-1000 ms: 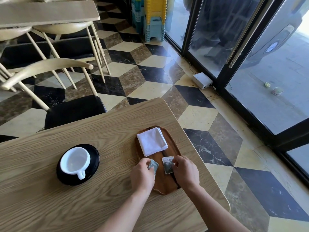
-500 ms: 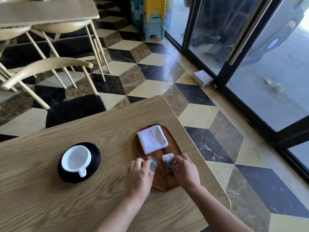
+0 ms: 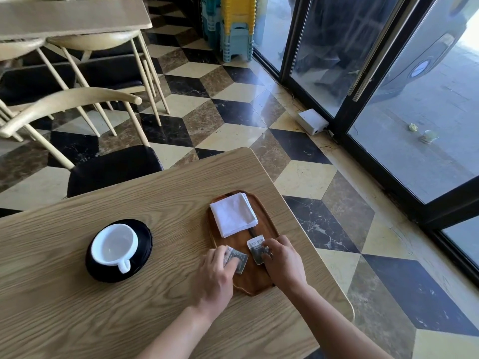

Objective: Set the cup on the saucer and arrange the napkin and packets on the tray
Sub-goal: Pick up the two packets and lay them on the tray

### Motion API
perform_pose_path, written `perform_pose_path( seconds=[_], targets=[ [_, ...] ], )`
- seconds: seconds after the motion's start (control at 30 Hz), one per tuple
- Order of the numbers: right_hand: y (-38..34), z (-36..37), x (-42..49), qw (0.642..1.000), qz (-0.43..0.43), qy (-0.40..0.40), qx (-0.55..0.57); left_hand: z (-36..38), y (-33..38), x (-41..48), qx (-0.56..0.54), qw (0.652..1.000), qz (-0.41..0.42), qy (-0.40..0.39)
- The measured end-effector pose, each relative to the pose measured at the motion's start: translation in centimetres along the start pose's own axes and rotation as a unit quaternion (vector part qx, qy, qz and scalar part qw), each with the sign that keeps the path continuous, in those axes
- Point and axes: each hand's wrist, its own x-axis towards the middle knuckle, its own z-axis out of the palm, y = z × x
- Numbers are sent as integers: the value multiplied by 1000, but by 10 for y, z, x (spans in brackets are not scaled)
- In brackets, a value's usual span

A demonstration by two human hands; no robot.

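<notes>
A white cup [image 3: 114,244] stands on a black saucer [image 3: 145,239] at the left of the wooden table. To its right lies an oval wooden tray [image 3: 269,226]. A folded white napkin [image 3: 233,214] rests on the tray's far half. Two small grey packets lie side by side on the near half. My left hand [image 3: 216,272] presses its fingertips on the left packet [image 3: 239,260], partly covering it. My right hand [image 3: 281,260] has its fingers on the right packet [image 3: 255,246].
The table [image 3: 77,307] ends just right of the tray, above a chequered floor. A black-seated chair [image 3: 111,169] stands at the table's far edge, more chairs and a second table behind it. Glass doors run along the right.
Both hands have stayed on the packets, shifting them slightly on the tray. The left packet now lies flatter under my left fingers. Cup, saucer and napkin have not moved.
</notes>
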Motion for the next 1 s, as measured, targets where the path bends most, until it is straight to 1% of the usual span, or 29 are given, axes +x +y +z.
perform_pose_path(
  seconds=[0.1,0.3,0.4,0.5,0.67,1.0],
  targets=[
    [1,1,-1,1000,-7,7,1,4,11,-5,-11,1000,-20,-17],
    [-1,2,-1,999,-22,5,-22,12,13,-3,-20,999,3,-50],
    [-1,2,0,1000,-7,5,-6,15,10,-7,-23,999,17,-42],
    [0,3,0,1000,-10,5,-5,16,6,-10,-44,999,9,-26],
    [-4,4,4,999,-18,10,-27,17,5,-4,-31,999,11,-41],
    [-14,6,7,999,-17,-3,-48,13,9,2,-15,999,11,-40]
  ],
)
